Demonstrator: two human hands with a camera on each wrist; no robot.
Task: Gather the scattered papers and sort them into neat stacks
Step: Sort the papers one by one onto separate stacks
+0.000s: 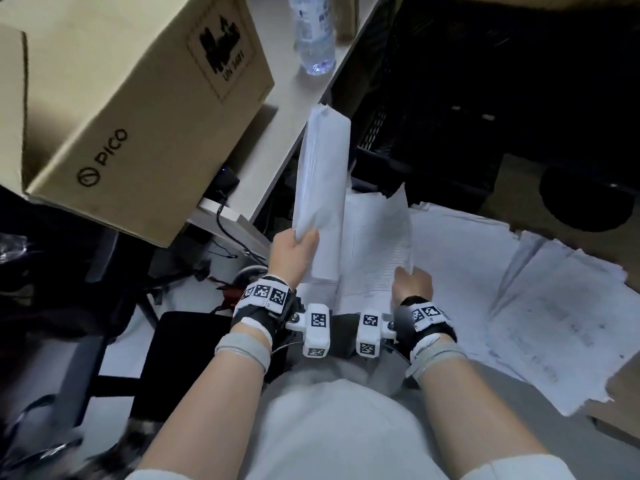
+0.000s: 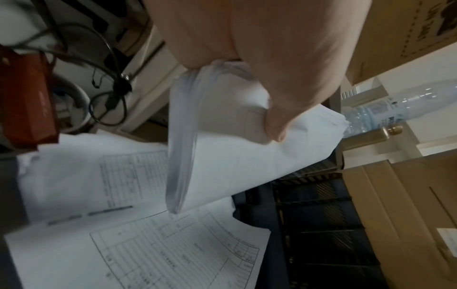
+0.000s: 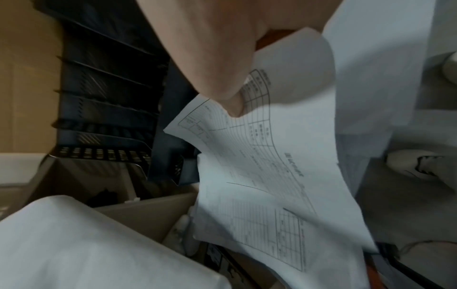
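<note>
My left hand grips a thick bundle of white papers by its near end, thumb on top; the bundle rises away from me and sags. To its right my right hand pinches a printed form sheet at its near edge, lifting it off the pile. In the right wrist view the thumb presses on that ruled sheet. More forms lie flat below the bundle. Loose sheets spread messily at my right.
A large PICO cardboard box sits on the white desk at upper left, beside a water bottle. A black slatted crate stands behind the papers. Cables and a black stool lie lower left. Cardboard lies at right.
</note>
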